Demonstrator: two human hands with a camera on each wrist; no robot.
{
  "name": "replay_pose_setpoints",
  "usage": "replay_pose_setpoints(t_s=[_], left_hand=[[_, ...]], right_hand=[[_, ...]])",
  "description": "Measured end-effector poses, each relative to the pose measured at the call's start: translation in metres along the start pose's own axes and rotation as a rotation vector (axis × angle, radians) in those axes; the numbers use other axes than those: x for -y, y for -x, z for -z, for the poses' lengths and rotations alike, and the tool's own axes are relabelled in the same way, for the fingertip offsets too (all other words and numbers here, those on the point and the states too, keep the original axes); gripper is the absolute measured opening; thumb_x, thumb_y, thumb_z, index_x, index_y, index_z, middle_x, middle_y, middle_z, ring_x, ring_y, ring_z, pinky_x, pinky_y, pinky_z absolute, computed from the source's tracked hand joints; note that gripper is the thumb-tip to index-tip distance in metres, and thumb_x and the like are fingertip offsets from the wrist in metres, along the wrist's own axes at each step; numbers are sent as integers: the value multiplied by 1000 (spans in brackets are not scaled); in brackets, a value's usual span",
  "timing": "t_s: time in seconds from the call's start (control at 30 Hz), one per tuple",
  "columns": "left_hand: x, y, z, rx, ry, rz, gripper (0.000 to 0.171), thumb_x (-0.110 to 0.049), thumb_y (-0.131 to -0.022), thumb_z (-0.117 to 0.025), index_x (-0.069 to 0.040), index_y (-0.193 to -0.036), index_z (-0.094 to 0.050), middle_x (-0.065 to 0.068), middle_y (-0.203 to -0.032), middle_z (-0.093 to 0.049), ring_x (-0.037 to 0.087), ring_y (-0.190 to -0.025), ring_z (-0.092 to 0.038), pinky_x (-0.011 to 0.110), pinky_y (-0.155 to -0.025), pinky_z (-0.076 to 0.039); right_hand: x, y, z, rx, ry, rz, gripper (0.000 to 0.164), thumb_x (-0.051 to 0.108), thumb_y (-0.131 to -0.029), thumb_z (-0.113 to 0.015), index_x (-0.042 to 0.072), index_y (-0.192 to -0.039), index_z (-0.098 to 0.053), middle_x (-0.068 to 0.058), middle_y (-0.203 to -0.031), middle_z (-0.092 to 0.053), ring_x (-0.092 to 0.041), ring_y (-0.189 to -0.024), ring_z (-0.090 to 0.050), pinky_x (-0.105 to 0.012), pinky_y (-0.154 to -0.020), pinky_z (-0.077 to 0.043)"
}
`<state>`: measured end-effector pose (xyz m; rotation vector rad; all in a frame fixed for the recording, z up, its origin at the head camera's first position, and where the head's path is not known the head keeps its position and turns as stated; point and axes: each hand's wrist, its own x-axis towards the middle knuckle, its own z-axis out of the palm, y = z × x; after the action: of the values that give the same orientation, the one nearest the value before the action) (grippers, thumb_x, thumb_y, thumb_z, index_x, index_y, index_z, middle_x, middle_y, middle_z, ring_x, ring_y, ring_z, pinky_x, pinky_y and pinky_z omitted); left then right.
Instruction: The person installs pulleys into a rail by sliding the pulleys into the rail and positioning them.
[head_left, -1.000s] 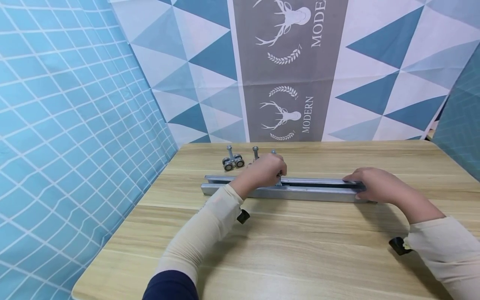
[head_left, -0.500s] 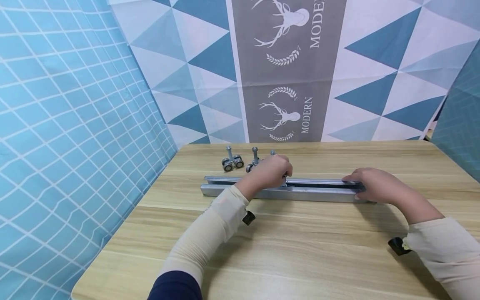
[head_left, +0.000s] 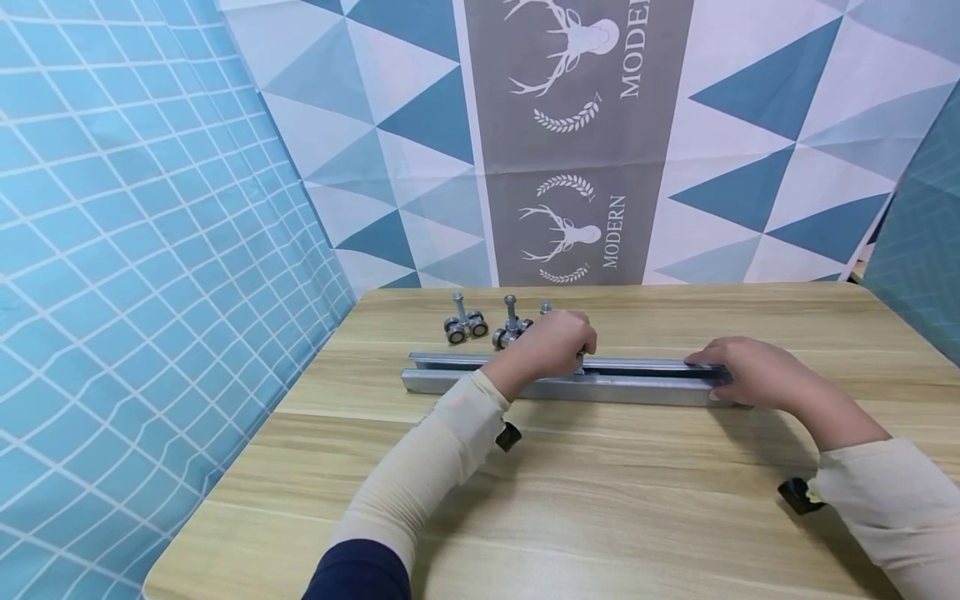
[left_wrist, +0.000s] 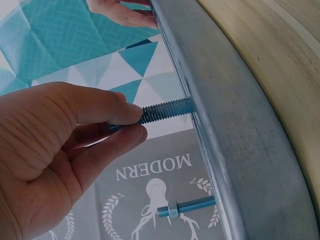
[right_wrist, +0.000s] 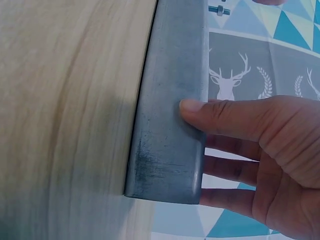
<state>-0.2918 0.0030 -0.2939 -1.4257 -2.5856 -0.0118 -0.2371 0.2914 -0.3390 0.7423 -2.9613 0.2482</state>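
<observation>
A grey metal channel rail point(head_left: 645, 390) lies across the wooden table with its slot facing up. My left hand point(head_left: 551, 343) is over the middle of the rail. In the left wrist view, its thumb and fingers pinch a threaded bolt point(left_wrist: 167, 111) that stands up out of the slot; whatever the bolt joins inside the rail is hidden. My right hand point(head_left: 757, 375) grips the rail's right end, thumb on the near wall and fingers on the far side, as the right wrist view shows the rail point(right_wrist: 172, 100).
Behind the rail stand a wheeled roller trolley point(head_left: 465, 325) with an upright bolt and a second roller trolley point(head_left: 512, 332). Another bolt top point(head_left: 546, 307) shows beyond my left hand. A patterned cloth point(head_left: 420, 125) hangs at the table's far edge, a blue gridded one point(head_left: 150, 250) at left.
My left hand has slid to the right along the rail with the bolt, uncovering more of the middle roller trolley. The right hand and the rail have stayed in place.
</observation>
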Motion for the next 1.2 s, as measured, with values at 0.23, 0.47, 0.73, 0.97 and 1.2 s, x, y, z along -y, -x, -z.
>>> replay_pose_setpoints(t_s=[0.23, 0.47, 0.73, 0.97, 1.2], left_hand=[[-5, -6, 0, 2, -19, -9, 35, 12, -70, -50, -17, -60, -35, -3, -68, -37, 11, -65, -31, 22, -56, -20], [-9, -10, 0, 5, -27, -12, 35, 13, -69, -49, -17, -60, -31, -2, -69, -33, 12, -64, -26, 23, -55, -17], [-15, -16, 1, 25, -33, -8, 34, 13, -69, -50, -17, -61, -36, -2, -71, -38, 11, -64, -28, 22, -54, -19], [-18, -22, 0, 47, -10, -15, 27, 13, -70, -49, -13, -67, -52, -3, -74, -44, 11, -69, -36, 21, -59, -28], [-23, -27, -1, 45, -16, -20, 29, 14, -72, -51, -15, -69, -53, -3, -77, -49, 11, -70, -36, 21, -60, -29]], right_hand=[[1, 3, -1, -26, 11, 18, 51, 11, -70, -86, 1, -118, -69, -20, -112, -66, -41, -105, -61, -57, -82, -49], [-3, 6, -2, -46, -30, 51, 51, 8, -72, -84, -1, -120, -67, -19, -113, -66, -41, -105, -61, -56, -84, -49], [-7, 6, -4, -65, -90, 59, 50, 5, -71, -83, -4, -117, -67, -21, -113, -66, -41, -105, -61, -57, -86, -48], [-9, 8, -6, -75, -119, 16, 46, 8, -73, -83, -3, -116, -68, -22, -114, -65, -42, -105, -60, -59, -87, -47], [-10, 9, -7, -86, -108, 1, 44, 10, -73, -83, -2, -114, -69, -22, -113, -65, -41, -104, -60, -58, -85, -48]])
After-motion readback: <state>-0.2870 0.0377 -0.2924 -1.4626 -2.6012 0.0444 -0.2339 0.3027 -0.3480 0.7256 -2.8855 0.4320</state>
